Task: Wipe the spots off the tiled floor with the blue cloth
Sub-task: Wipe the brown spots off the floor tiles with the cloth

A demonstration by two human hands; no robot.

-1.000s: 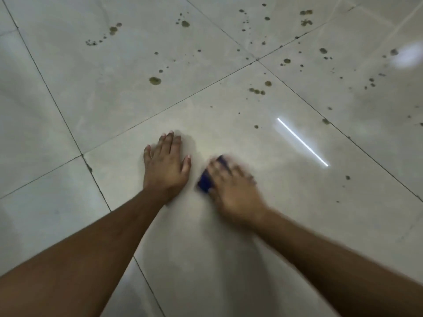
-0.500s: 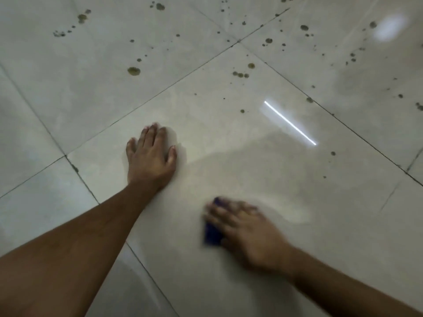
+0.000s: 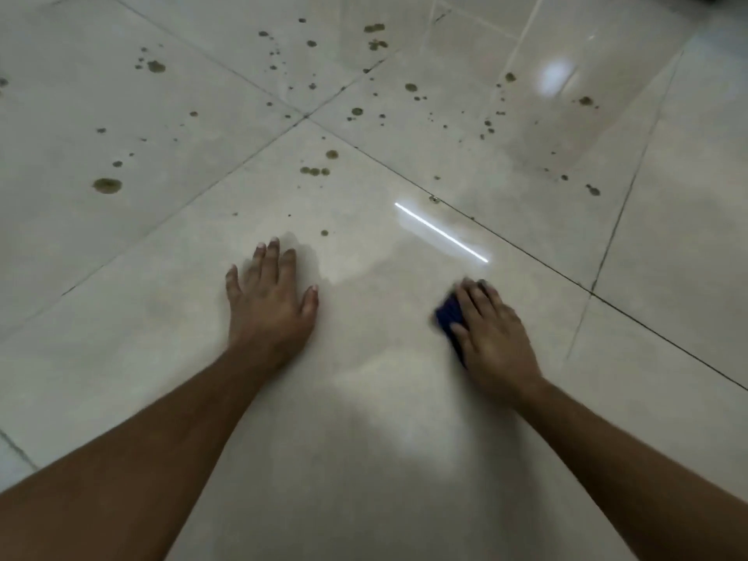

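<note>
Pressing down with straight fingers, the right hand (image 3: 491,338) covers the blue cloth (image 3: 449,315) and pins it flat to the tiled floor (image 3: 384,459); only a dark blue edge of the cloth shows, on the thumb side of the hand. Whether the thumb curls round that edge cannot be told, as the hand is slightly blurred. Well apart from the cloth, on its thumb side, the left hand (image 3: 269,305) lies palm down on the same tile, fingers straight and spread, holding nothing. Both bare forearms reach in from the near edge of the view.

Just beyond the right fingertips a thin bright reflection (image 3: 441,232) streaks the glossy tile. Farther out from the grip, dark olive spots (image 3: 315,171) speckle the floor: a small cluster and a few single dots lie on the tile under the hands, ahead of the left fingers, and many more are scattered over the tiles past the grout lines (image 3: 526,253). One large blotch (image 3: 107,185) sits far off beyond the left hand, on the neighbouring tile. The part of the tile between the two hands and back towards the person shows no spots, only a soft pale sheen.
</note>
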